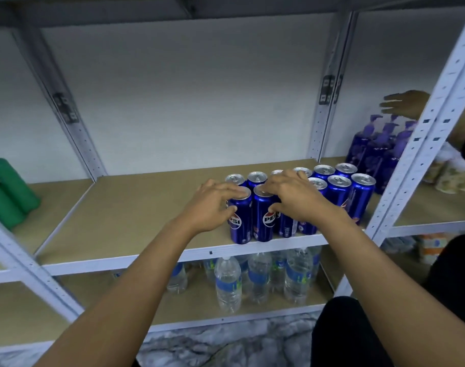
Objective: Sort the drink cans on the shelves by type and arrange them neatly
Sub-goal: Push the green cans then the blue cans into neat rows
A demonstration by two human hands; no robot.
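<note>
Both hands on the front-left pair of blue Pepsi cans (pixel 300 197), which sit in two rows at the right end of the middle shelf (pixel 136 215), front row at the shelf's front edge. Left hand (pixel 213 205) grips the leftmost front can (pixel 240 221): fingers over the lid, thumb on its side. Right hand (pixel 295 200) grips the next can (pixel 264 221) the same way, fingers curled over the top. Water bottles (pixel 228 282) on the shelf below. Green containers (pixel 6 192) far left, purple bottles (pixel 379 149) in the right bay, another person's hand (pixel 403 103) above them.
</note>
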